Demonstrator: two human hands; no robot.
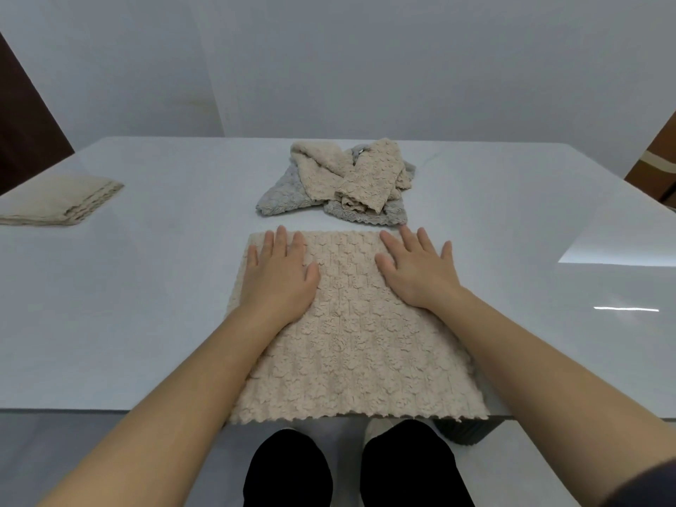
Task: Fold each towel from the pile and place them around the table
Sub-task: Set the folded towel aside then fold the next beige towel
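A beige textured towel (351,345) lies spread flat at the table's near edge, its scalloped hem reaching just past the edge. My left hand (280,274) lies flat on its far left part, fingers straight. My right hand (415,270) lies flat on its far right part, fingers spread. Behind it sits the pile of crumpled towels (344,181), beige ones on top of grey ones. A folded beige towel (55,201) rests at the table's left edge.
The white glossy table (153,287) runs back to a pale wall. A brown door stands at far left, and brown furniture (658,166) at far right. My dark-clad legs (351,470) and a grey ribbed object (464,431) show below the table's edge.
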